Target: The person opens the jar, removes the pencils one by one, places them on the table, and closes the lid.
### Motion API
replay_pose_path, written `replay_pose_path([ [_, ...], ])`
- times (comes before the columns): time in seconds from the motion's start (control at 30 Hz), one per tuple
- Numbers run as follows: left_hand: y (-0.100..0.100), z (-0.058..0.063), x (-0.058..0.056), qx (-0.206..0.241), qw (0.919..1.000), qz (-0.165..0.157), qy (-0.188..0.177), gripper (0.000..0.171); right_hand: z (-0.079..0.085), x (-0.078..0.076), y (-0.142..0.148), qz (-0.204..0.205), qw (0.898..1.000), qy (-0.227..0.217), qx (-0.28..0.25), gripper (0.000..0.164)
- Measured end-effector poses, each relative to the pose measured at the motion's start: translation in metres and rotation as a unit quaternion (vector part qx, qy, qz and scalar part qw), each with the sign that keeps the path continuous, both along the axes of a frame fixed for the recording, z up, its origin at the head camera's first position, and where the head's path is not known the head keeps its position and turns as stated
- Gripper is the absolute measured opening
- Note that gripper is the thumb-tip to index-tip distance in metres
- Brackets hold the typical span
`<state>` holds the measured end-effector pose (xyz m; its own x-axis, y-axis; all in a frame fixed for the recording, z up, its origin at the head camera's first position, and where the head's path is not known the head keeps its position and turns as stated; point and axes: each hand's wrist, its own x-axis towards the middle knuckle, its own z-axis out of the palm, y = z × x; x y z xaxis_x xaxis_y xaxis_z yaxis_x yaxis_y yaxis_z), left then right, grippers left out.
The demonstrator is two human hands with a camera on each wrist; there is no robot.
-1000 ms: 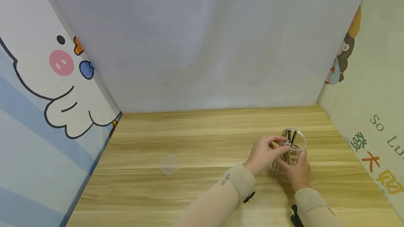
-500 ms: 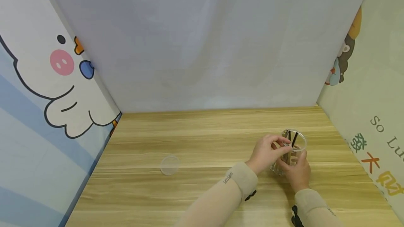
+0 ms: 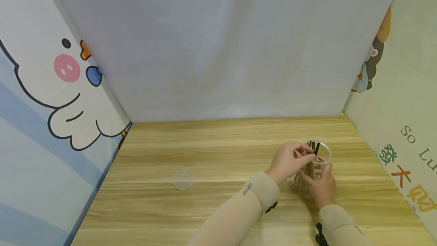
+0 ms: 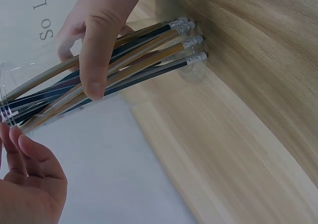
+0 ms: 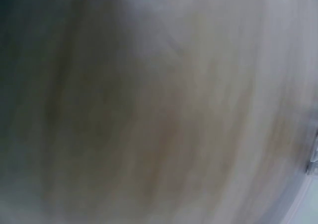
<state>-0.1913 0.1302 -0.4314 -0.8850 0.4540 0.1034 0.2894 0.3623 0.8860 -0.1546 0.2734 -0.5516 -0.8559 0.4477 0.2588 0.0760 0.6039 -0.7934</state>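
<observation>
one of two hands (image 3: 322,190) grips a clear cup (image 3: 330,156) of several pencils (image 4: 154,59).

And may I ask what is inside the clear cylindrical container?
The clear cylindrical container holds several dark and tan pencils, whitish ends at its base. The right hand covers part of them, hiding their number.

Tabletop (image 3: 222,151), one. Clear cup (image 3: 331,155), one, at right. Pencils (image 4: 149,62) in it, at least four, overlap preventing a full count. Clear disc (image 3: 183,179), one, at left. Hands, two: left hand (image 3: 287,163), right hand (image 3: 322,188). Sleeves (image 3: 235,212), two.
</observation>
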Motion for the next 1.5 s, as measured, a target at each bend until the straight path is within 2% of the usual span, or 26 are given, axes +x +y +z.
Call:
replay_pose_path([
  [0.17,0.002,0.003,-0.001,-0.046,0.9983,0.000,0.036,0.016,-0.001,0.000,0.000,0.002,1.000,0.000,-0.002,0.072],
  [0.33,0.003,0.006,-0.003,-0.108,0.9909,-0.001,0.081,0.018,-0.002,0.000,0.001,0.008,1.000,0.001,0.007,0.073],
  [0.43,0.004,0.008,-0.003,-0.124,0.9882,0.006,0.089,0.019,-0.002,0.000,0.001,0.009,1.000,-0.007,0.005,0.073],
  [0.6,0.005,0.010,-0.003,-0.133,0.9875,0.021,0.082,0.019,-0.001,0.000,0.001,0.007,1.000,-0.018,0.002,0.073],
  [0.73,0.005,0.010,-0.003,-0.119,0.9897,0.026,0.075,0.017,-0.003,-0.001,0.002,0.007,1.000,-0.015,0.004,0.073],
  [1.0,0.005,0.010,-0.004,-0.123,0.9877,0.028,0.092,0.011,-0.003,-0.001,0.002,0.005,1.000,-0.016,0.001,0.074],
  [1.27,0.008,0.015,-0.005,-0.191,0.9715,0.028,0.138,0.009,0.001,0.000,0.002,0.008,1.000,-0.020,0.000,0.074],
  [1.5,0.009,0.015,-0.006,-0.233,0.9564,0.018,0.175,0.008,-0.001,-0.001,0.002,0.007,1.000,-0.010,0.008,0.074],
])
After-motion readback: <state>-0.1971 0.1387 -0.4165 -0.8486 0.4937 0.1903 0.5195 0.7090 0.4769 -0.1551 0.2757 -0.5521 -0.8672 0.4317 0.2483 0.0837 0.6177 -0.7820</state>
